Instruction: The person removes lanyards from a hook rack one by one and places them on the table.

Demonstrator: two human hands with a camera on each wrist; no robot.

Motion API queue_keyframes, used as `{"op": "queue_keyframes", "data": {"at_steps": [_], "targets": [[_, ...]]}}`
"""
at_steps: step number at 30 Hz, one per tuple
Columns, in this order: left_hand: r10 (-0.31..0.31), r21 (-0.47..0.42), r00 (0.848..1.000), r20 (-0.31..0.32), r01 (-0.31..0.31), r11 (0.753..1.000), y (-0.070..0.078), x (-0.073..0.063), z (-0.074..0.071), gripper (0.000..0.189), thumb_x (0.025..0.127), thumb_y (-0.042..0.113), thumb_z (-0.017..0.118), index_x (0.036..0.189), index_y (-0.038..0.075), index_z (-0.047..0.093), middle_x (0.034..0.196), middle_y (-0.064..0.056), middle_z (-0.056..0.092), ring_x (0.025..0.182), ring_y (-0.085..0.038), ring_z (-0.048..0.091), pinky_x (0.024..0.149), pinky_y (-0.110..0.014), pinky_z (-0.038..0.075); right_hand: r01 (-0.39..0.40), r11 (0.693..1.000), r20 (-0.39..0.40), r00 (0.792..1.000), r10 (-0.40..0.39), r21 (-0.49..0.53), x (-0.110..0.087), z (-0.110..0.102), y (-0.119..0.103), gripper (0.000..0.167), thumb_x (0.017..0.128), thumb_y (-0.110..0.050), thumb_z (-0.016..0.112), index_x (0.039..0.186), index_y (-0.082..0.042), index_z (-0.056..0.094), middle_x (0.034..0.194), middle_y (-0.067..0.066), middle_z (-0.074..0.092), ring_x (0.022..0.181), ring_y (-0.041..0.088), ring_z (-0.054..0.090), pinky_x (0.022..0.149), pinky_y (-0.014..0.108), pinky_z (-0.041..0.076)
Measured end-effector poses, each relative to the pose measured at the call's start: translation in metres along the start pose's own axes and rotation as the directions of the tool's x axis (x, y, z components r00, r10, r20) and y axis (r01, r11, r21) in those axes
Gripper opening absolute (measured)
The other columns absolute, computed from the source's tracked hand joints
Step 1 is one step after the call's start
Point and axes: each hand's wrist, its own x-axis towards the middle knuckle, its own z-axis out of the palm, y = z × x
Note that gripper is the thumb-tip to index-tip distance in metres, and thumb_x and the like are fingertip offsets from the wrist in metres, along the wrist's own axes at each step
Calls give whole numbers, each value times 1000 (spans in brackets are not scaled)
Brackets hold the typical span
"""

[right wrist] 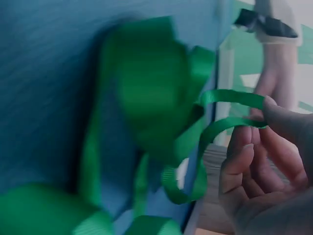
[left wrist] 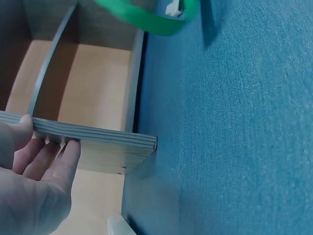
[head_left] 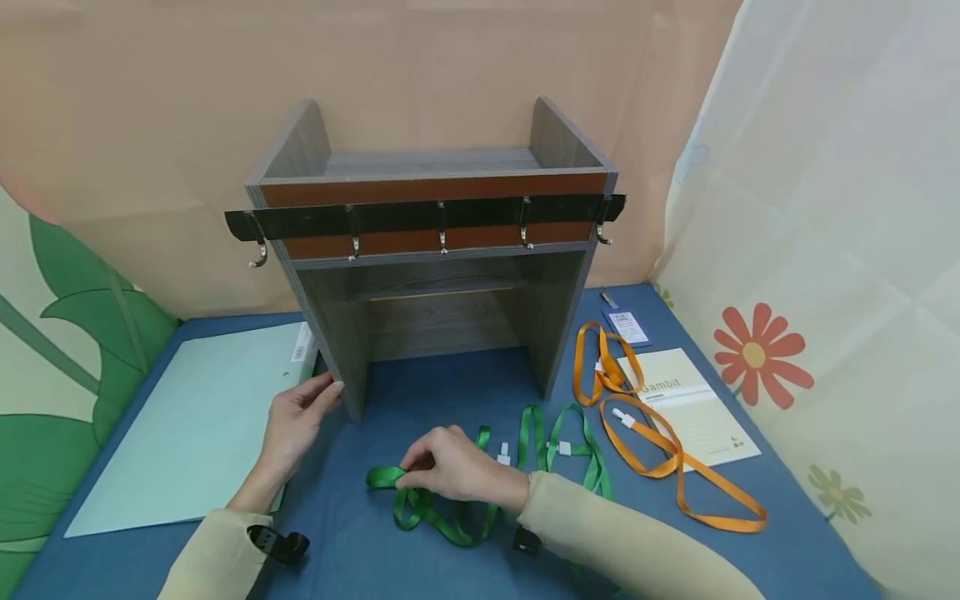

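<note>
My left hand (head_left: pixel 294 427) grips the front edge of the left side panel (head_left: pixel 327 333) of a grey wooden shelf. In the left wrist view its thumb lies on the panel's edge (left wrist: pixel 93 134), with the fingers against the outer face. A loop of green lanyard (head_left: pixel 386 477) is pinched between thumb and fingers of my right hand (head_left: pixel 465 468), just above the blue cloth. The right wrist view shows two strands of the lanyard (right wrist: pixel 232 97) running into that pinch. Beside it lies another green lanyard (head_left: pixel 597 468) with a white clip (head_left: pixel 564 448).
Across the shelf's front runs a black rail (head_left: pixel 397 218) with several metal hooks (head_left: pixel 442 240). To the right lie orange lanyards (head_left: pixel 720 497), a Gambit notebook (head_left: pixel 697 408) and a blue-edged badge (head_left: pixel 628 327). A pale mint folder (head_left: pixel 187 433) lies flat at left.
</note>
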Motion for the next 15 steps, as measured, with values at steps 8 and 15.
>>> {"op": "queue_keyframes", "data": {"at_steps": [8, 15], "targets": [[-2, 15, 1000, -7, 2, 1000, 0, 0, 0, 36, 98, 12, 56, 126, -11, 55, 120, -25, 59, 101, -35, 62, 78, -22, 50, -16, 970, 99, 994, 41, -243, 0, 4, 15, 10, 82, -20, 77, 90, -15, 75, 74, -16, 63, 63, -6, 54, 59, 14, 45], [-8, -11, 1000, -4, 8, 1000, -8, 2, 0, 36, 98, 11, 56, 127, -11, 54, 121, -25, 58, 103, -38, 60, 80, -27, 51, 11, 951, 121, 992, 28, -310, 2, 8, 25, 13, 79, -21, 80, 87, -15, 72, 72, -15, 62, 64, -6, 54, 59, 13, 44]]}}
